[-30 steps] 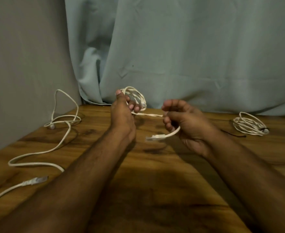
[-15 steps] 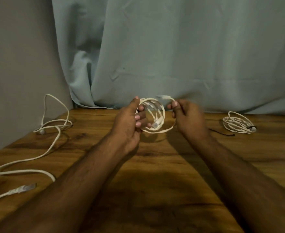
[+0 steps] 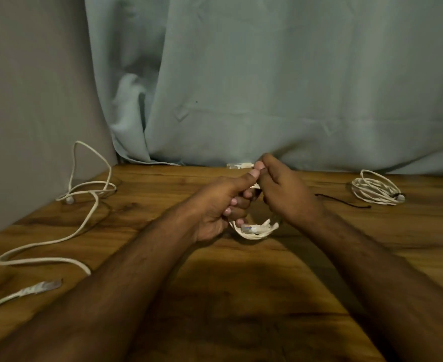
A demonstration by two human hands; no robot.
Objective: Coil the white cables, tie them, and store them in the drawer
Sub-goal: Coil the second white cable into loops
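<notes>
Over the middle of the wooden table [image 3: 241,296] my left hand [image 3: 217,205] grips a small coil of white cable [image 3: 257,229], fingers curled round its loops. The coil's lower arc and a clear plug hang below the fingers. My right hand [image 3: 283,194] meets the left at the coil's top and pinches the cable's free end, whose plug [image 3: 238,165] sticks out to the left. A loose white cable [image 3: 84,220] sprawls on the table's left side. A tied white coil [image 3: 374,190] lies at the far right.
A thin black tie [image 3: 343,201] lies on the table between my right hand and the tied coil. A pale blue curtain [image 3: 267,87] hangs behind the table and a grey wall [image 3: 32,100] stands at the left.
My hands have come together and dropped lower. The coil, held open and upright between them before, is now bunched in my left fist, and the right hand has carried the free end over its top.
</notes>
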